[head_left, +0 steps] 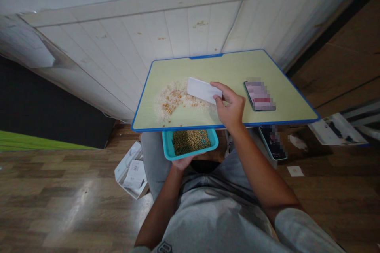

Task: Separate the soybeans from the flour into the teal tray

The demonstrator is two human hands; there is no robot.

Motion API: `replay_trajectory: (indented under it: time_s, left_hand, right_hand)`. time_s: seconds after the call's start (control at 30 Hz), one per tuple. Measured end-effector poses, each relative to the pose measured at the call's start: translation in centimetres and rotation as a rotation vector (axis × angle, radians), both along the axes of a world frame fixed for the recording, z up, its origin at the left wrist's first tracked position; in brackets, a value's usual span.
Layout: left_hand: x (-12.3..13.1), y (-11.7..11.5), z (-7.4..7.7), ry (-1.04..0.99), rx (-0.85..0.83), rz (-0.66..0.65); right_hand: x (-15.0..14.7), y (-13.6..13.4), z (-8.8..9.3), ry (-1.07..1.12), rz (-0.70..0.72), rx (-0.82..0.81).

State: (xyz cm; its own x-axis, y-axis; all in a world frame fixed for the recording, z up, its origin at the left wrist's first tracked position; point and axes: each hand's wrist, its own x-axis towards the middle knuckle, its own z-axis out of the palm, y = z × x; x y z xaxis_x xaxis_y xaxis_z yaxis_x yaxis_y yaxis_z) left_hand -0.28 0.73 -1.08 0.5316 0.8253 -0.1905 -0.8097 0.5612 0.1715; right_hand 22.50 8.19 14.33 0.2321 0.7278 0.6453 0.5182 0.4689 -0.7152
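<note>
My right hand (231, 104) grips a flat white card-like piece (202, 90) by its right end, fingers on one side and thumb on the other. The card is tilted over a spread of rice-like white grains (162, 101) mixed with yellow beans (168, 108) on the small folding table (231, 65). Below the table's front edge, my left hand (182, 163) supports a turquoise tray (168, 152) from underneath; its fingers are mostly hidden beneath it. Inside the tray lie many round tan beans (192, 141) and a few small blue bits.
A phone (258, 95) lies on the table's right side. Another phone (273, 142) sits beside my right thigh. On the floor, an open white box (133, 174) is at the left, with a paper square (295, 171) at the right. A panelled wall (178, 31) stands behind the table.
</note>
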Motion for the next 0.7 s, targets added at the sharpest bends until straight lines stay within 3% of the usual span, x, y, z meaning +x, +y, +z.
replay_trajectory:
  time_s: [0.1, 0.27, 0.5, 0.7]
  left_hand:
    - [0.08, -0.09, 0.24, 0.092, 0.048, -0.023]
    - [0.31, -0.12, 0.66, 0.169, 0.091, -0.007]
    - [0.14, 0.03, -0.1, -0.004, -0.007, 0.002]
    - [0.32, 0.04, 0.13, -0.047, -0.013, 0.03]
  right_hand:
    - [0.11, 0.17, 0.11, -0.026, -0.041, -0.004]
    - [0.05, 0.13, 0.02, -0.04, 0.015, -0.022]
    - [0.03, 0.34, -0.01, 0.01, -0.01, -0.019]
    - [-0.05, 0.28, -0.31, -0.01, 0.063, -0.018]
